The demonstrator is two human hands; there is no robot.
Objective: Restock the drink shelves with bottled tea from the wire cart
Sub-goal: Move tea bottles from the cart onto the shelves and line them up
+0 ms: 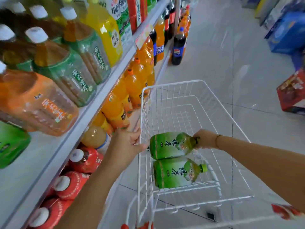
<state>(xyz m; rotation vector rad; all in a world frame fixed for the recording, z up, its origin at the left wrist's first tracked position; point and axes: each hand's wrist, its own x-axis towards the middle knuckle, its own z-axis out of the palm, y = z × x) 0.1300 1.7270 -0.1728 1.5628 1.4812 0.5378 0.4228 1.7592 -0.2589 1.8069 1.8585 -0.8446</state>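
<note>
Here, bottle [171, 145] neck in right hand [205, 139].

Head-worn wide view, looking down at wire cart [186, 113] (close), shelves [92, 103] left

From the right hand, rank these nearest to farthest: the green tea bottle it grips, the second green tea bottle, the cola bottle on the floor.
1. Gripped green tea bottle, held at its neck by the right hand.
2. Second green tea bottle, lying in the cart below.
3. Cola bottle, far down the aisle.

Two green tea bottles [171, 145], one cart [194, 100]
</note>
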